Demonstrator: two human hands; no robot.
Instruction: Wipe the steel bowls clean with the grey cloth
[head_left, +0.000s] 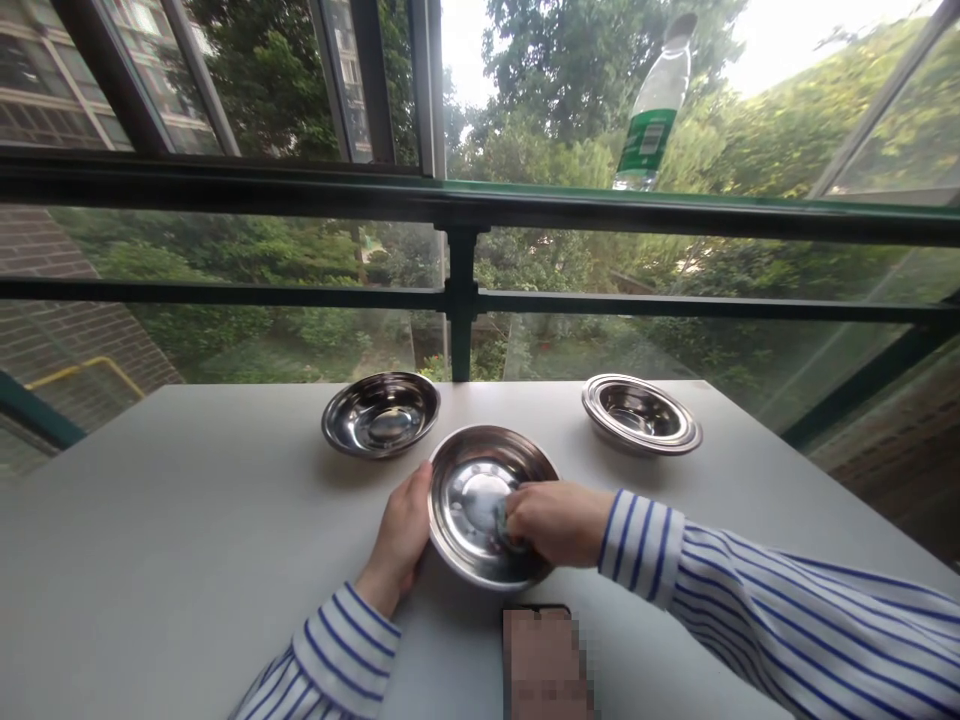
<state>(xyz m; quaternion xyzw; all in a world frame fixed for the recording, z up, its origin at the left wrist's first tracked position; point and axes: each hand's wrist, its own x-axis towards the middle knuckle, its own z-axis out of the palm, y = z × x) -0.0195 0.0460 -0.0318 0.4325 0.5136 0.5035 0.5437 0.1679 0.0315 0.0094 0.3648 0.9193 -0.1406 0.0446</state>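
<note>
A shiny steel bowl sits tilted toward me at the middle of the white table. My left hand grips its left rim, fingers curled round the edge. My right hand is inside the bowl, closed on a small greenish-grey pad or cloth pressed against the bowl's inner wall. Both sleeves are white with blue stripes.
A second steel bowl stands behind at the left, a stack of steel bowls at the right. A phone lies at the near edge. A plastic water bottle stands on the window rail beyond the table.
</note>
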